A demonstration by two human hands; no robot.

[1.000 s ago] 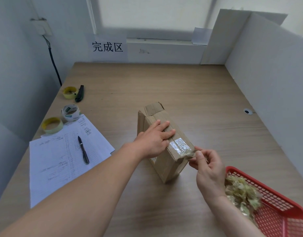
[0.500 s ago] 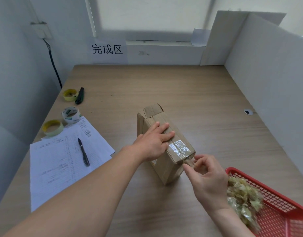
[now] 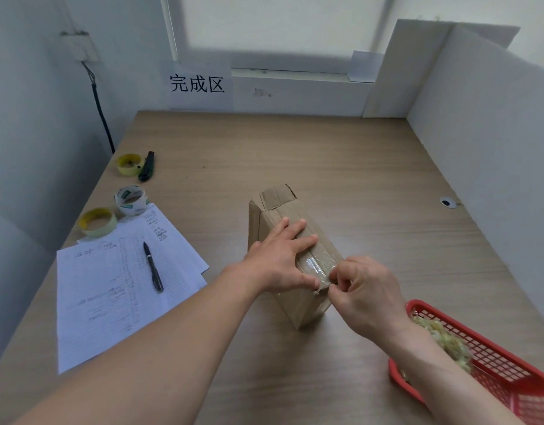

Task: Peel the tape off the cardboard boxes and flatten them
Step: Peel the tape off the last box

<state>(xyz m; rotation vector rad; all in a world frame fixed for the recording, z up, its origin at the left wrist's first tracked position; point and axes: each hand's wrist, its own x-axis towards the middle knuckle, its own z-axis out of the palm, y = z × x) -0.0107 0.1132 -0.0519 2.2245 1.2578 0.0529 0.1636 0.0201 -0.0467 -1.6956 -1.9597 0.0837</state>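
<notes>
**Picking at the tape end on the near edge of the box**

At the middle of the table (image 3: 341, 154) stands the cardboard box (image 3: 298, 297) on a narrow side, its far flap already sprung. My left hand (image 3: 279, 265) lies flat on top with fingers straight and spread, pressing it steady. My right hand (image 3: 367, 294) has thumb and fingers curled at the near top corner, pinching the lifted end of the clear tape (image 3: 313, 265) that runs along the top seam.

I judge the box light and empty, stiff along its creases but easy to tip, so the holding hand matters. The tape looks thin, slick and prone to tearing; I would grip its loose end low, close to the cardboard. Spent tape fills the red basket (image 3: 509, 372) at right. Tape rolls (image 3: 130, 200), papers (image 3: 111, 289) and a pen (image 3: 153, 268) sit at left.
</notes>
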